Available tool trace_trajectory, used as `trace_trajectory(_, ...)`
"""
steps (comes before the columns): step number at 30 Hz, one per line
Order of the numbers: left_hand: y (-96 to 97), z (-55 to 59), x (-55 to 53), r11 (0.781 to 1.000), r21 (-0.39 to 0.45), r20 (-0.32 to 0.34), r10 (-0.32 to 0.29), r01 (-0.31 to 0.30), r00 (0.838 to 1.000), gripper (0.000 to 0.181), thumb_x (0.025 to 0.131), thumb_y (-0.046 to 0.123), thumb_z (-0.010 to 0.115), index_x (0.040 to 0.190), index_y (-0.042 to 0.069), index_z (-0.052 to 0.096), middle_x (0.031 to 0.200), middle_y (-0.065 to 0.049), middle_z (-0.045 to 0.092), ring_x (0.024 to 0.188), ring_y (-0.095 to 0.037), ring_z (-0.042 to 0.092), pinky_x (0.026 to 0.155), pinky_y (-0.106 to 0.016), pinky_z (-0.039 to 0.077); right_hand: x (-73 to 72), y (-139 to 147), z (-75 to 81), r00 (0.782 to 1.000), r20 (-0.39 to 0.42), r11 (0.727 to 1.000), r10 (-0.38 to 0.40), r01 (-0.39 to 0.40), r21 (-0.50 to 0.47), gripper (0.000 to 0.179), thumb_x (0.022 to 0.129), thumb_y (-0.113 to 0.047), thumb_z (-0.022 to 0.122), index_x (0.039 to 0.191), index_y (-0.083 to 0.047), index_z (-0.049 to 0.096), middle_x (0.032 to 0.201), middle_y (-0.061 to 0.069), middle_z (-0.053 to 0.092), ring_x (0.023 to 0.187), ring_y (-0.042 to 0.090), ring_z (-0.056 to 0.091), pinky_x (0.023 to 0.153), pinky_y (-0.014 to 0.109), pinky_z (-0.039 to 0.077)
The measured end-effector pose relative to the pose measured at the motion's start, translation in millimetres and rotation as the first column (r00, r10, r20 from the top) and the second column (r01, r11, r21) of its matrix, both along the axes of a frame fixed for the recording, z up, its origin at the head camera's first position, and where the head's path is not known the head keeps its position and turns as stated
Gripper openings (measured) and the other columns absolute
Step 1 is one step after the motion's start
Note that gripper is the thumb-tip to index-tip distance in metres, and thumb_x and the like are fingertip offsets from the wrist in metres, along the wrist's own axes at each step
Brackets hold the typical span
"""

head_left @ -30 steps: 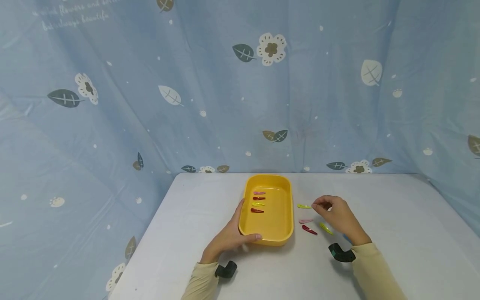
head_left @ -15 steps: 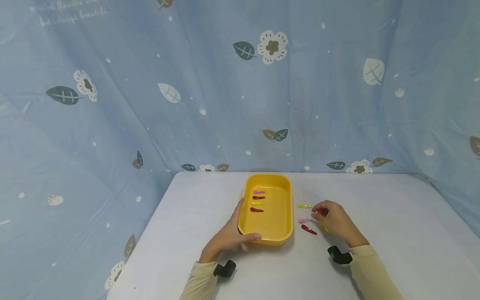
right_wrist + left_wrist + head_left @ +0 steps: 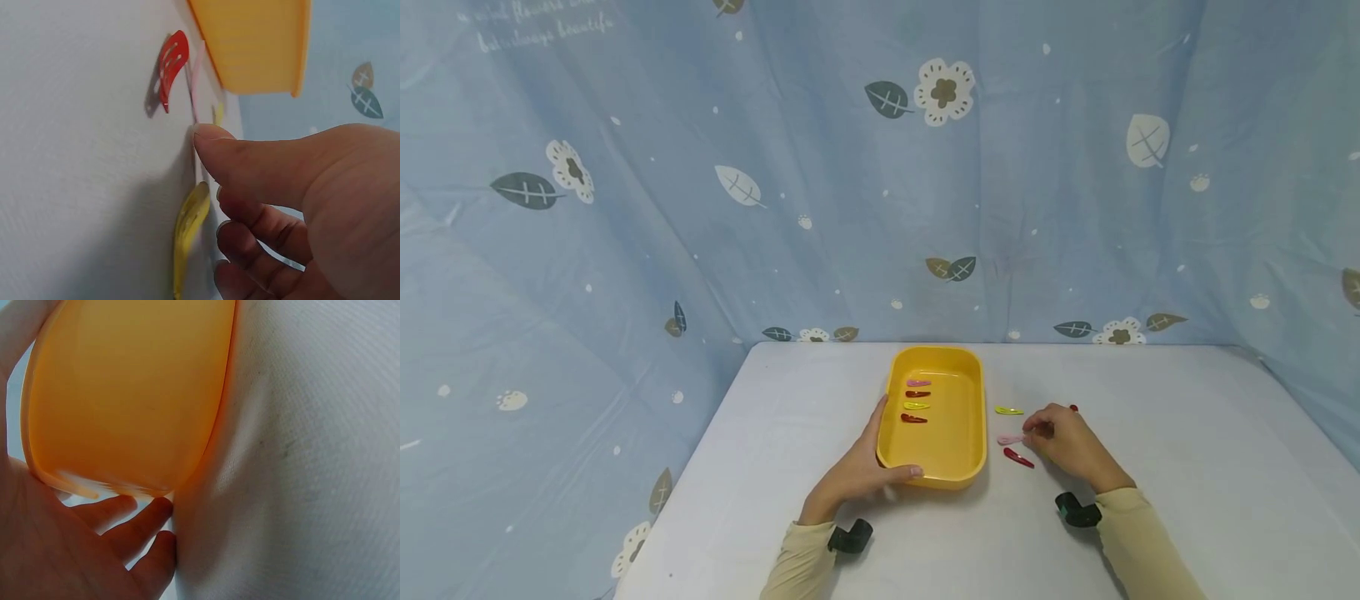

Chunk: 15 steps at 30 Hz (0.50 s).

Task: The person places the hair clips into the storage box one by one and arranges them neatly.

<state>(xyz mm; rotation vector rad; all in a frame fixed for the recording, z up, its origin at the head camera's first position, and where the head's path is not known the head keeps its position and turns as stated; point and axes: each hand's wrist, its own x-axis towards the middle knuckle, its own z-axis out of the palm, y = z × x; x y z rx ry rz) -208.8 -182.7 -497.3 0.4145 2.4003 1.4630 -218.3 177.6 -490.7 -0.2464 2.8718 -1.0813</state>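
Observation:
My left hand (image 3: 863, 468) grips the near-left corner of a yellow tray (image 3: 951, 454), thumb over the front rim and fingers along its left side. Inside the tray, a pink hair clip, two red ones and a yellow one (image 3: 916, 406) lie in a column on the left. Right of the tray, my right hand (image 3: 1070, 437) pinches the end of another pink hair clip (image 3: 1010, 440) at the table surface; the index fingertip is hidden behind the thumb in the right wrist view. Beside it lie a red hair clip (image 3: 173, 65) and a yellow hair clip (image 3: 189, 228).
A further yellow hair clip (image 3: 1009, 410) lies behind the pink one, by the tray's right side. A small red piece (image 3: 1073, 408) shows just past my right hand. The white table (image 3: 1210, 450) meets a blue patterned curtain (image 3: 850, 208) at its back.
My right hand has moved slightly toward me, from near the back yellow hair clip down to the pink one. It now covers the nearer yellow clip in the head view. The left hand stays put.

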Motion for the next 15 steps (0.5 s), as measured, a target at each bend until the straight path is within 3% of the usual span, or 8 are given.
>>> trace_trajectory(15, -0.1, -0.8, -1.1, 1.0, 0.011, -0.013, -0.006, 0.007, 1.0, 0.129, 0.078, 0.052, 0.087, 0.167, 0.032, -0.005, 0.171, -0.004, 0.025, 0.148, -0.025, 0.04, 0.126, -0.06, 0.028, -0.7, -3.2, -0.9, 1.0, 0.026, 1.0, 0.003, -0.004, 0.012, 0.005, 0.089, -0.008, 0.08, 0.092, -0.009, 0.076, 0.094, 0.005, 0.066, 0.086, 0.018, 0.058, 0.085, 0.041, 0.061)
